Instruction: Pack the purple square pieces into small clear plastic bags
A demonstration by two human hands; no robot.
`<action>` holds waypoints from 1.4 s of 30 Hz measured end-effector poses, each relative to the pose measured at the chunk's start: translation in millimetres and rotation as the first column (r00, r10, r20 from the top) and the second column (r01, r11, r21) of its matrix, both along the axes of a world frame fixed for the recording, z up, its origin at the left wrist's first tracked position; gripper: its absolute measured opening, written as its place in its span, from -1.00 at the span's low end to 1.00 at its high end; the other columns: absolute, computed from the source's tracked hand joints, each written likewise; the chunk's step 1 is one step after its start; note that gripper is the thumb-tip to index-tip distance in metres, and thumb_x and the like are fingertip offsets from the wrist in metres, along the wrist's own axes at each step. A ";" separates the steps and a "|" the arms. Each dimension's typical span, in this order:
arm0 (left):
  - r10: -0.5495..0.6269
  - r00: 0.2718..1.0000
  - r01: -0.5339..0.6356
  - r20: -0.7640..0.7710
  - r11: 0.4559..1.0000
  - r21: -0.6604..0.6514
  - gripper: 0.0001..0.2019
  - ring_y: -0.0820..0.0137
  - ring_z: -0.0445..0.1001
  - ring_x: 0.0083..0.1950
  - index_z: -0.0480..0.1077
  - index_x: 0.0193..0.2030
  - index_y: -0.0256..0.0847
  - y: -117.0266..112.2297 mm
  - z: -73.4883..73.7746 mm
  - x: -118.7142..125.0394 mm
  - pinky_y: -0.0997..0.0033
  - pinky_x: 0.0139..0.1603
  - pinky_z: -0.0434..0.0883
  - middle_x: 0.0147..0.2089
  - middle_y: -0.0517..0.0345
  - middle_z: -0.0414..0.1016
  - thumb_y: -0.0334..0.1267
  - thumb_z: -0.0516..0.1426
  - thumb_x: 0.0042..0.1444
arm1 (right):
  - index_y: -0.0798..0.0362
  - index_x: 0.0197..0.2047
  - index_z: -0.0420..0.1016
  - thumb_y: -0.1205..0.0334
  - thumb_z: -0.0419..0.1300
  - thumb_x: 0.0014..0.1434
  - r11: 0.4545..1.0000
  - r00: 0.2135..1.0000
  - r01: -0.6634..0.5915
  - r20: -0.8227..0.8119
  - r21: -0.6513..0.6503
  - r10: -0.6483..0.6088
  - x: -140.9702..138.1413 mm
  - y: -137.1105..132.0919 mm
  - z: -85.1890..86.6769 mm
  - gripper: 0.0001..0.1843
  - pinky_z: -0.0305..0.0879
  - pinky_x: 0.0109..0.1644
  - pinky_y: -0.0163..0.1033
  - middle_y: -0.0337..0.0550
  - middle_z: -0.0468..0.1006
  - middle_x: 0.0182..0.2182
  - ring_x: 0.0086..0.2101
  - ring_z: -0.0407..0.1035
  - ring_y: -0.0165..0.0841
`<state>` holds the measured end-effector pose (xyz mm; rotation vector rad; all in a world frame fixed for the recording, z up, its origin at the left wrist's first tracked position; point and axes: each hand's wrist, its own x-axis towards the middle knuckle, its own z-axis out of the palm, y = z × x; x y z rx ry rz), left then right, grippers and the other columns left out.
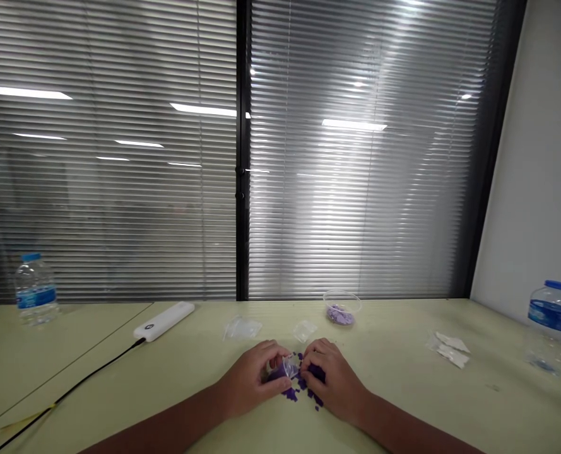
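Note:
My left hand (248, 381) curls around a small clear plastic cup (288, 367) that lies tilted just above the tabletop. My right hand (331, 382) sits close beside it, its fingertips among a scatter of dark purple pieces (303, 386). Some of these pieces lie under and between both hands, and others show through the cup. I cannot tell whether my right fingers grip anything. A clear bowl (341, 307) holding pale purple pieces stands farther back, beyond my hands.
Two flat clear plastic bags (242, 328) (305, 331) lie behind my hands. White paper scraps (451, 350) lie to the right, near a water bottle (551, 328). A white power bank (163, 321) with a black cable and another bottle (35, 290) are on the left.

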<state>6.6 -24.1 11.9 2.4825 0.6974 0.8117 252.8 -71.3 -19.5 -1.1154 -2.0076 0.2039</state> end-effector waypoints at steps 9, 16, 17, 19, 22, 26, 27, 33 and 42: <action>0.000 1.000 0.000 -0.010 1.000 -0.003 -0.72 0.26 0.46 -0.14 0.51 0.07 -0.09 1.8 -1.0 0.0 0.34 -0.08 0.40 -0.18 0.16 0.44 -0.13 0.31 0.25 | -0.06 -0.21 0.60 0.43 0.33 0.21 0.999 1.000 -0.009 -0.004 -0.046 0.009 1.6 1.1 -1.6 -0.83 0.28 0.10 -0.09 -0.18 0.58 -0.14 -0.06 0.42 -0.20; -0.007 1.000 0.007 -0.013 1.000 0.007 -0.70 0.27 0.46 -0.14 0.50 0.09 -0.09 1.9 -1.5 -1.0 0.34 -0.08 0.40 -0.17 0.16 0.45 -0.11 0.30 0.27 | -0.03 -0.27 0.55 0.42 0.27 0.29 1.000 0.999 0.020 0.029 -0.015 -0.020 -0.2 -2.5 2.8 -0.85 0.25 0.07 -0.11 -0.22 0.57 -0.22 -0.11 0.42 -0.24; -0.008 1.000 0.008 -0.013 1.000 0.011 -0.71 0.27 0.46 -0.14 0.50 0.08 -0.09 2.2 -1.5 -1.0 0.34 -0.08 0.40 -0.17 0.16 0.45 -0.10 0.30 0.27 | -0.03 -0.26 0.53 0.41 0.25 0.31 1.000 0.999 0.025 0.028 -0.005 -0.025 -0.4 -3.2 3.4 -0.86 0.25 0.06 -0.11 -0.21 0.57 -0.22 -0.11 0.41 -0.23; -0.010 1.000 0.011 -0.016 1.000 0.014 -0.71 0.27 0.46 -0.14 0.50 0.08 -0.10 2.9 -1.8 -1.1 0.34 -0.07 0.41 -0.16 0.15 0.45 -0.08 0.29 0.28 | -0.02 -0.24 0.50 0.36 0.21 0.37 0.999 0.999 0.041 0.015 0.013 -0.042 -0.1 -3.7 3.9 -0.87 0.25 0.04 -0.10 -0.19 0.56 -0.21 -0.12 0.41 -0.23; -0.011 1.000 0.011 -0.016 1.000 0.016 -0.71 0.26 0.46 -0.13 0.50 0.08 -0.10 3.5 -2.5 -1.3 0.33 -0.07 0.41 -0.16 0.14 0.45 -0.07 0.29 0.29 | -0.02 -0.20 0.45 0.26 0.11 0.47 0.997 0.996 0.068 -0.056 0.024 -0.067 2.4 -2.5 3.0 -0.84 0.27 0.02 -0.07 -0.15 0.54 -0.22 -0.14 0.40 -0.21; -0.016 1.000 0.017 -0.009 1.000 0.015 -0.69 0.26 0.46 -0.14 0.50 0.09 -0.10 2.4 -1.8 -1.7 0.32 -0.07 0.42 -0.16 0.13 0.45 -0.05 0.29 0.29 | -0.02 -0.20 0.40 0.05 0.01 0.54 1.000 0.981 0.007 -0.196 -0.017 -0.010 5.6 -1.0 2.6 -0.71 0.33 -0.05 -0.10 -0.15 0.50 -0.26 -0.20 0.40 -0.23; -0.018 1.000 0.018 -0.009 1.000 0.015 -0.69 0.26 0.46 -0.14 0.50 0.08 -0.10 1.9 -1.3 -1.7 0.32 -0.08 0.42 -0.16 0.13 0.45 -0.04 0.29 0.29 | -0.03 -0.20 0.39 0.01 0.00 0.54 0.999 0.975 -0.019 -0.224 -0.034 0.011 5.4 -1.6 3.2 -0.68 0.34 -0.09 -0.13 -0.16 0.49 -0.28 -0.23 0.39 -0.25; -0.027 0.999 0.030 -0.042 0.997 0.067 -0.68 0.25 0.44 -0.15 0.50 0.03 -0.11 0.3 0.5 -0.9 0.35 -0.11 0.38 -0.18 0.14 0.46 0.05 0.27 0.32 | -0.03 -0.18 0.42 0.05 0.03 0.53 0.995 0.964 -0.100 -0.245 0.016 0.100 -4.4 -9.4 9.1 -0.72 0.33 -0.09 -0.17 -0.17 0.48 -0.26 -0.22 0.39 -0.28; -0.037 0.998 0.043 -0.058 0.994 0.105 -0.68 0.24 0.44 -0.13 0.49 0.03 -0.10 0.1 -0.1 -1.2 0.36 -0.11 0.36 -0.17 0.14 0.47 0.05 0.28 0.30 | -0.01 -0.21 0.44 0.15 0.13 0.47 0.995 0.980 -0.101 -0.170 0.011 0.101 -4.9 -7.6 6.5 -0.81 0.31 -0.13 -0.21 -0.19 0.50 -0.29 -0.25 0.39 -0.29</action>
